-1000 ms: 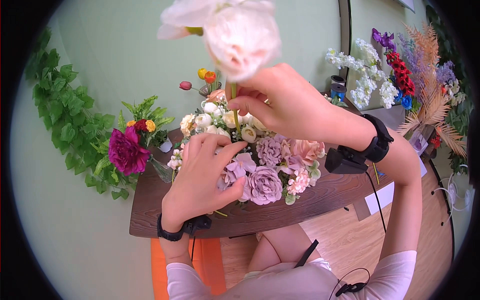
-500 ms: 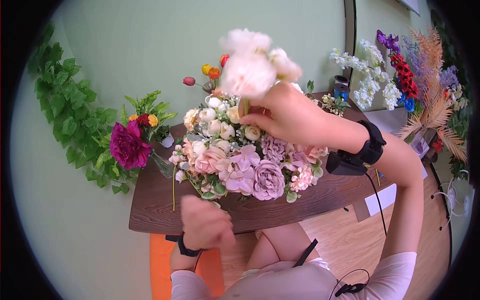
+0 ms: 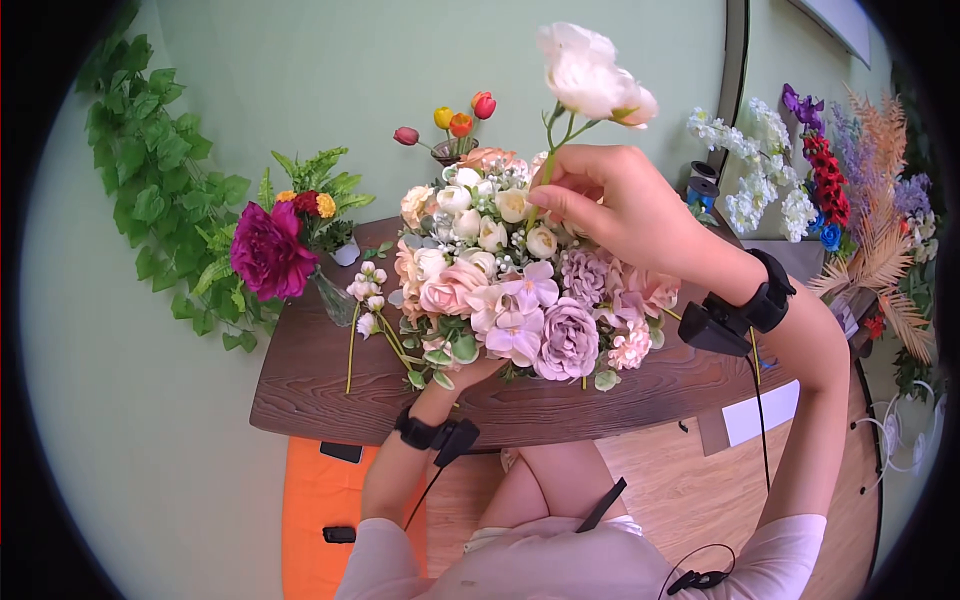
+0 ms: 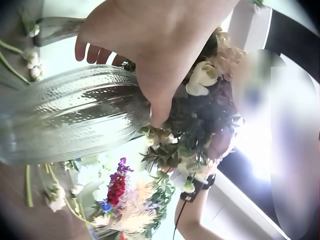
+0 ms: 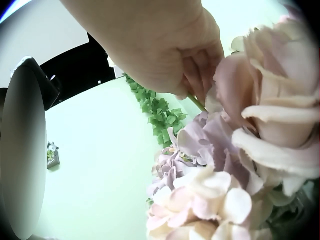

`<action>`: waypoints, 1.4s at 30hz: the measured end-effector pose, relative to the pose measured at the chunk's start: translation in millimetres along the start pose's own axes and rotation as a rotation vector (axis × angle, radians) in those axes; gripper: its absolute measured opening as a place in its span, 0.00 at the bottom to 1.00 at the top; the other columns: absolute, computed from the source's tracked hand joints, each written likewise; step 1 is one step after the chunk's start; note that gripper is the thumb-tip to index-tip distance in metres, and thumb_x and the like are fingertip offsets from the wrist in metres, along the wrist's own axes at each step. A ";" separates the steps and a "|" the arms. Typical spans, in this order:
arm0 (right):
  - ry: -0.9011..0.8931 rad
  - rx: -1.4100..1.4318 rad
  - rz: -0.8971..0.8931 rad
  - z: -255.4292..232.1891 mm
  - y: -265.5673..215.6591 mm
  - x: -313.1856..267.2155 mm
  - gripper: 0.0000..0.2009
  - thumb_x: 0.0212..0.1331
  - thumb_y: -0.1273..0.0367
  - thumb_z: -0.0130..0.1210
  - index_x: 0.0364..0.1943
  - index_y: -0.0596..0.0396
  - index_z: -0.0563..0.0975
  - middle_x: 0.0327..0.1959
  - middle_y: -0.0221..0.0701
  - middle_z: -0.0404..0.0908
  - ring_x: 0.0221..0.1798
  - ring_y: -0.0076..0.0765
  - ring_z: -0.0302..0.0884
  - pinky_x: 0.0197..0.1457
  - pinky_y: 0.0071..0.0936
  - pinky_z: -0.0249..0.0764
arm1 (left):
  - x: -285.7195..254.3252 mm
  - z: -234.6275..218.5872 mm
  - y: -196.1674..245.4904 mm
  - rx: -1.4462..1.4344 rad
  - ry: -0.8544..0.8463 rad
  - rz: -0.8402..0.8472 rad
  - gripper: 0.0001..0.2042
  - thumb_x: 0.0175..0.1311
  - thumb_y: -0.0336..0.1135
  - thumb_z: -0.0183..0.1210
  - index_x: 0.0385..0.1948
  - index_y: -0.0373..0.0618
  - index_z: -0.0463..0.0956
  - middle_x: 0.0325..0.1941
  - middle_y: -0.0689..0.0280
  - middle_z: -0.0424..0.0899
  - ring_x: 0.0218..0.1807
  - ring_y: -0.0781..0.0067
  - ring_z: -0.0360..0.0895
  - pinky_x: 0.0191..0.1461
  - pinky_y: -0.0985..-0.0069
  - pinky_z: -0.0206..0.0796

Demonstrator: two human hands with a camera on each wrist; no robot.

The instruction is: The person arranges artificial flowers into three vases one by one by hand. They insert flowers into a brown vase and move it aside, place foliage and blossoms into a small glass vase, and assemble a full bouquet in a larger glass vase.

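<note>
My right hand [image 3: 610, 195] pinches the green stem [image 3: 550, 165] of a white flower [image 3: 590, 75] above the back of a full bouquet [image 3: 470, 285]. The stem's lower end disappears among cream and white blooms. In the right wrist view, the curled fingers [image 5: 200, 70] hold that stem behind large pale pink petals [image 5: 270, 120]. My left hand [image 4: 145, 45] grips the neck of a ribbed clear glass vase [image 4: 75, 115], thumb at the rim and fingers on the opposite side. The flowers mostly hide this hand in the head view. Pink, mauve and cream flowers fill the vase's mouth.
A small vase with a magenta flower [image 3: 270, 250] stands at the table's left; tulips [image 3: 460, 125] are behind. Cut stems [image 3: 352, 350] lie on the dark wooden table [image 3: 320, 400]. Ribbon spools [image 3: 703, 185] and more flowers [image 3: 825, 170] stand at right.
My left hand left the bouquet's front, dropped toward the table edge, then came in under the flowers to the vase. My right hand moved right with the white flower, still pinching its stem.
</note>
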State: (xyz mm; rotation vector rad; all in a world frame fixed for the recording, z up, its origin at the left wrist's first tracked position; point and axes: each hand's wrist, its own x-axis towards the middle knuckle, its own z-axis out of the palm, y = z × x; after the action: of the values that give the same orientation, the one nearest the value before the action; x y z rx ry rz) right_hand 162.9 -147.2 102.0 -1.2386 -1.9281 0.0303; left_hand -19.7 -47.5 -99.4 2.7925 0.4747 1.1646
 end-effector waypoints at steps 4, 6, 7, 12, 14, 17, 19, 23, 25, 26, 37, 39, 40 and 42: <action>-0.051 -0.003 0.114 -5.4 -4.9 3.8 0.09 0.52 0.69 0.56 0.23 0.62 0.75 0.18 0.39 0.75 0.24 0.38 0.76 0.29 0.31 0.69 | 1.7 -7.7 -4.8 -0.007 -0.006 -0.002 0.14 0.49 0.33 0.59 0.39 0.43 0.75 0.37 0.60 0.80 0.40 0.62 0.78 0.43 0.75 0.67; -0.080 -0.015 0.119 -5.8 -2.2 6.0 0.09 0.52 0.69 0.57 0.24 0.62 0.75 0.18 0.39 0.75 0.23 0.39 0.76 0.29 0.31 0.69 | -1.1 -8.5 -3.4 -0.011 -0.013 -0.002 0.14 0.49 0.32 0.59 0.39 0.43 0.75 0.37 0.60 0.80 0.40 0.62 0.78 0.43 0.75 0.67; -0.112 -0.024 0.127 -5.5 -0.9 6.5 0.08 0.51 0.69 0.57 0.25 0.62 0.76 0.17 0.39 0.75 0.23 0.39 0.76 0.29 0.31 0.69 | 1.0 -8.8 -3.9 -0.014 -0.018 -0.004 0.14 0.49 0.32 0.59 0.39 0.43 0.75 0.37 0.60 0.80 0.40 0.62 0.78 0.43 0.75 0.67; -0.145 -0.087 0.073 0.1 1.9 4.4 0.07 0.50 0.70 0.57 0.25 0.62 0.77 0.18 0.40 0.76 0.23 0.42 0.75 0.30 0.33 0.70 | -2.1 -10.1 -1.0 -0.021 -0.055 -0.019 0.14 0.49 0.32 0.59 0.39 0.43 0.75 0.37 0.60 0.80 0.40 0.63 0.78 0.43 0.75 0.67; -0.139 -0.110 0.041 1.5 2.1 5.8 0.07 0.49 0.70 0.57 0.25 0.61 0.78 0.19 0.41 0.77 0.24 0.43 0.75 0.30 0.34 0.70 | 0.2 -12.5 -3.7 -0.026 -0.071 -0.026 0.14 0.49 0.32 0.59 0.39 0.43 0.75 0.37 0.60 0.80 0.40 0.63 0.78 0.43 0.75 0.67; -0.210 -0.150 0.098 2.7 0.6 11.9 0.07 0.49 0.70 0.57 0.24 0.61 0.78 0.20 0.41 0.77 0.25 0.44 0.76 0.31 0.35 0.71 | 1.1 -10.5 -0.8 -0.036 -0.097 -0.031 0.14 0.49 0.32 0.59 0.39 0.43 0.75 0.37 0.60 0.80 0.40 0.63 0.77 0.43 0.74 0.67; -0.205 -0.196 0.069 5.0 5.4 14.8 0.08 0.50 0.69 0.58 0.26 0.62 0.79 0.18 0.40 0.76 0.21 0.38 0.72 0.29 0.31 0.68 | 4.3 -9.6 -0.4 -0.043 -0.111 -0.032 0.14 0.49 0.32 0.59 0.39 0.43 0.75 0.37 0.60 0.80 0.40 0.63 0.77 0.43 0.74 0.67; -0.261 -0.229 0.083 5.4 4.1 22.9 0.07 0.49 0.70 0.58 0.26 0.61 0.78 0.19 0.40 0.77 0.22 0.39 0.74 0.30 0.32 0.69 | 3.6 -8.2 2.0 -0.054 -0.142 -0.046 0.14 0.50 0.32 0.58 0.39 0.43 0.75 0.37 0.60 0.80 0.40 0.63 0.77 0.43 0.74 0.67; -0.290 -0.241 0.106 7.6 6.0 25.2 0.07 0.49 0.69 0.58 0.25 0.61 0.78 0.20 0.40 0.77 0.23 0.40 0.75 0.30 0.32 0.70 | 3.0 -9.4 1.4 -0.059 -0.155 -0.055 0.14 0.50 0.32 0.58 0.40 0.43 0.75 0.37 0.60 0.80 0.40 0.63 0.77 0.43 0.74 0.67; -0.292 -0.241 0.107 8.1 6.3 26.3 0.07 0.49 0.69 0.58 0.25 0.61 0.78 0.20 0.40 0.77 0.23 0.40 0.75 0.30 0.32 0.70 | 1.3 -10.4 2.5 -0.063 -0.160 -0.060 0.14 0.50 0.32 0.58 0.40 0.43 0.75 0.37 0.60 0.80 0.40 0.63 0.77 0.44 0.74 0.67; -0.198 -0.149 0.266 -7.9 19.9 49.1 0.12 0.56 0.64 0.54 0.29 0.61 0.77 0.19 0.29 0.75 0.21 0.23 0.72 0.25 0.22 0.68 | 17.0 -8.6 2.3 -0.103 -0.230 -0.084 0.13 0.50 0.32 0.58 0.40 0.43 0.75 0.37 0.60 0.80 0.40 0.63 0.77 0.44 0.74 0.67; -0.193 -0.068 0.331 -13.2 13.5 51.7 0.13 0.58 0.63 0.52 0.30 0.61 0.76 0.19 0.27 0.75 0.22 0.18 0.71 0.24 0.20 0.68 | 13.0 -10.9 2.1 -0.109 -0.240 -0.093 0.13 0.50 0.32 0.58 0.40 0.43 0.75 0.37 0.60 0.80 0.40 0.63 0.77 0.44 0.74 0.67; -0.203 -0.098 0.389 -13.4 13.0 51.8 0.13 0.58 0.63 0.52 0.30 0.61 0.76 0.19 0.27 0.74 0.22 0.18 0.71 0.24 0.20 0.68 | 15.1 -10.5 2.5 -0.111 -0.244 -0.096 0.13 0.50 0.32 0.58 0.40 0.43 0.75 0.37 0.60 0.80 0.40 0.63 0.77 0.44 0.74 0.67; -0.212 -0.128 0.449 -14.2 13.7 52.9 0.13 0.59 0.63 0.52 0.29 0.61 0.76 0.19 0.27 0.74 0.22 0.18 0.71 0.24 0.20 0.68 | 14.1 -13.2 1.1 -0.117 -0.254 -0.100 0.13 0.51 0.32 0.58 0.40 0.43 0.75 0.37 0.60 0.80 0.41 0.63 0.77 0.44 0.74 0.67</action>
State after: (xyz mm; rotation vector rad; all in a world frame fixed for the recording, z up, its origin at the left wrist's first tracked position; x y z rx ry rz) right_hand 173.0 -105.1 138.3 -1.7959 -1.8090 0.2837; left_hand -19.4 -44.7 -80.2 2.7273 0.4983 0.7765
